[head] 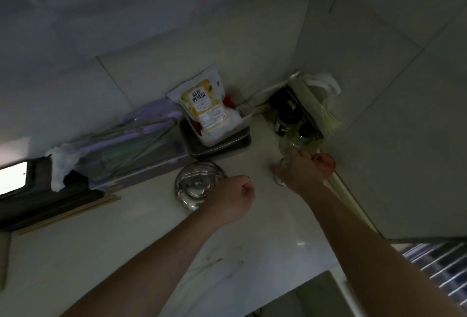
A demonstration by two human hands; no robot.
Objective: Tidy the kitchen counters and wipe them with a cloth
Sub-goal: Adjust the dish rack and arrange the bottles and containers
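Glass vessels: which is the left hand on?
The large round glass pot beside the metal tray, left hand gripping its edge. The smaller glassware sits by the right hand.

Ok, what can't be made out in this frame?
Head view only.
Glass at the right hand: mostly covered by it, grip unclear.
Left hand: fingers tucked out of sight, hold on the bowl unclear.
Corner bottles: labels lost to dimness and blur.
Rack, lower right: cut off by the edge.

You see a white counter (131,248), a white-and-yellow pouch (204,107), a clear glass bowl (194,185), dark bottles (285,114), and grey-white wall tiles (379,94).
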